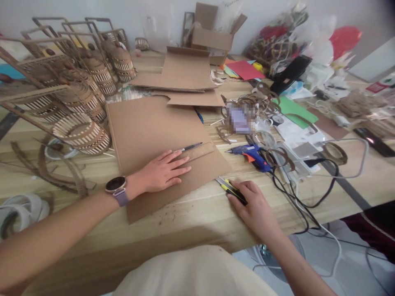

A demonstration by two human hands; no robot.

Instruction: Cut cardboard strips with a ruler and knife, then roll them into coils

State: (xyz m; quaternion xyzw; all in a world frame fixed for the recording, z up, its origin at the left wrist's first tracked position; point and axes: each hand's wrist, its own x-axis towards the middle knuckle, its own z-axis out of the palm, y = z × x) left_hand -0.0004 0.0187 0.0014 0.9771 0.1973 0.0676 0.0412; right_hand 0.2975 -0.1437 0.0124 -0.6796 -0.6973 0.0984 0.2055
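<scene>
My left hand (163, 172) lies flat with fingers spread on a brown cardboard sheet (148, 127). Its fingertips reach a thin flat strip, like a ruler (200, 153), lying on the sheet. Just beyond the fingers rests a dark pen (188, 147). My right hand (251, 201) is closed around a yellow and black utility knife (232, 191). The knife's blade is out and points at the sheet's near right edge; whether it touches the cardboard I cannot tell.
A blue glue gun (251, 156) with black cables (305, 205) lies to the right. Several slatted baskets (82, 131) crowd the left. Behind the sheet are more cardboard pieces (185, 70) and an open box (212, 41). Tape rolls (24, 209) sit at the left edge.
</scene>
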